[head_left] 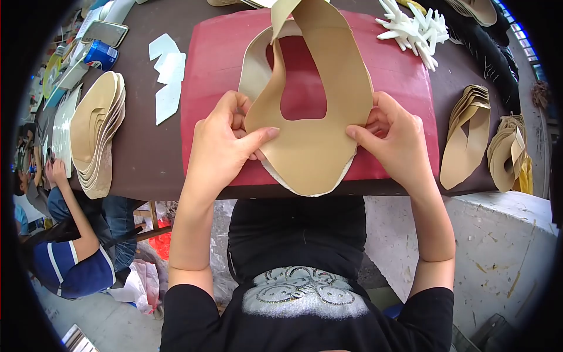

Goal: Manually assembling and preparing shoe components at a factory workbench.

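A tan leather shoe upper [308,146] with a large opening in its middle lies over a pale lining piece [255,66], near the table's front edge. My left hand [226,138] pinches its left edge, thumb on top and fingers curled beneath. At the opposite edge, my right hand [396,138] grips it the same way. The far end of the upper rises and folds over on itself. Below its rounded near tip, a thin white rim of the lining shows. Under everything lies a red mat [214,58].
Stacked tan uppers [97,132] stand at left; more uppers [467,135] sit at right. White cut pieces [170,82] lie beyond my left hand. White gloves [416,29] rest at the far right. A blue can [101,54] and a phone [105,33] are far left, near another person's arm [76,199].
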Demonstrator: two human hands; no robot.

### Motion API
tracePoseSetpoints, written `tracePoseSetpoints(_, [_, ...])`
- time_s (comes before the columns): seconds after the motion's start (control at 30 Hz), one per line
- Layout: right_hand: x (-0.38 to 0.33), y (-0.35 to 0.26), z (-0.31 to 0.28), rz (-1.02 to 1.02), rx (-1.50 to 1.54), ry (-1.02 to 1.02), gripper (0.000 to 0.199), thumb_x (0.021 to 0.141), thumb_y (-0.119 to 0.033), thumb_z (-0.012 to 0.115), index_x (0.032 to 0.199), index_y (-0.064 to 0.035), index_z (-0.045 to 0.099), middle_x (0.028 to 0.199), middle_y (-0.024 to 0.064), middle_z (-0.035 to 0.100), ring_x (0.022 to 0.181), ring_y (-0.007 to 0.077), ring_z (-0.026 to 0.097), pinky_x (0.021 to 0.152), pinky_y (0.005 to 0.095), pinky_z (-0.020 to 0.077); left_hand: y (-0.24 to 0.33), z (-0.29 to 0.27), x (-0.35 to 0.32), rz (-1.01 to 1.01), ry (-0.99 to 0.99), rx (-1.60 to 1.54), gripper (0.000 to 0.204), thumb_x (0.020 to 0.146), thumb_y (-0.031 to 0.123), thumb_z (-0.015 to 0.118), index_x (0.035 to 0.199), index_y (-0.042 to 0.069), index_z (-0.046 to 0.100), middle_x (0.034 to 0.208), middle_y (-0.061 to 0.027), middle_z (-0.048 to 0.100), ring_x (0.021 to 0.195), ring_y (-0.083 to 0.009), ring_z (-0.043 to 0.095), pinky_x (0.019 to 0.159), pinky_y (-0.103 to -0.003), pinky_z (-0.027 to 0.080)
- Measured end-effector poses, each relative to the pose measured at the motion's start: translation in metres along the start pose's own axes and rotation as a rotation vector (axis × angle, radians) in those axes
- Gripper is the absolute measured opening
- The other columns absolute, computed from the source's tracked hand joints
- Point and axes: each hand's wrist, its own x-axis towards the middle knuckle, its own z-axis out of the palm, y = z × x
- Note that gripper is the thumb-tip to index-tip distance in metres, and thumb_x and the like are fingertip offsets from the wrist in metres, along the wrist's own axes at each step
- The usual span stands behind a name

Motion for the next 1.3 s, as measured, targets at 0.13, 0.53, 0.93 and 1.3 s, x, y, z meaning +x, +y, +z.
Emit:
tracePoseSetpoints(0.13, [-0.002, -0.002, 0.002, -0.058, -0.042, 0.038, 0.035, 0.076, 0.007, 0.070, 0.110, 0.0041, 0.063, 0.076, 0.0057, 0.066, 0.063, 0.0093, 0.058, 0.060, 0.0190, 0.0478, 0.006, 0.006, -0.004, 0.088, 0.092, 0.285, 0.029, 0.078, 0.009, 0.077, 0.092, 0.004, 0.051, 0.071, -0.0071, 0.062, 0.058, -0.0132, 0.058, 0.053, -0.025, 0.045])
tracePoseSetpoints(0.53, [0.035, -0.005, -0.016, -0.476, -0.289, 0.113, 0.033, 0.073, 0.005, 0.070, 0.106, -0.0033, 0.067, 0.072, -0.0002, 0.064, 0.060, 0.0079, 0.053, 0.056, 0.0215, 0.0431, -0.031, 0.081, -0.057, 0.915, 0.056, 0.784, 0.051, 0.081, 0.013, 0.070, 0.129, 0.002, 0.057, 0.129, -0.0134, 0.061, 0.099, -0.0258, 0.060, 0.085, -0.037, 0.047])
tracePoseSetpoints(0.93, [0.066, -0.004, -0.036, -0.143, -0.137, -0.217, 0.022, 0.077, 0.000, 0.062, 0.097, 0.0013, 0.070, 0.075, 0.0075, 0.071, 0.062, 0.0153, 0.061, 0.058, 0.0267, 0.0498, -0.026, 0.090, -0.054, 0.852, 0.163, 0.895, 0.052, 0.078, 0.020, 0.073, 0.124, -0.002, 0.061, 0.134, -0.0166, 0.057, 0.104, -0.0233, 0.055, 0.081, -0.031, 0.047])
tracePoseSetpoints(1.3, [0.055, -0.053, -0.036, 0.087, -0.409, -0.340, 0.017, 0.082, -0.010, 0.055, 0.088, 0.0014, 0.066, 0.078, 0.0106, 0.069, 0.064, 0.0254, 0.061, 0.062, 0.0327, 0.0515, -0.019, 0.079, -0.053, 0.918, 0.104, 1.011, 0.047, 0.079, 0.011, 0.067, 0.123, -0.005, 0.060, 0.127, -0.0186, 0.061, 0.108, -0.0262, 0.058, 0.088, -0.032, 0.050])
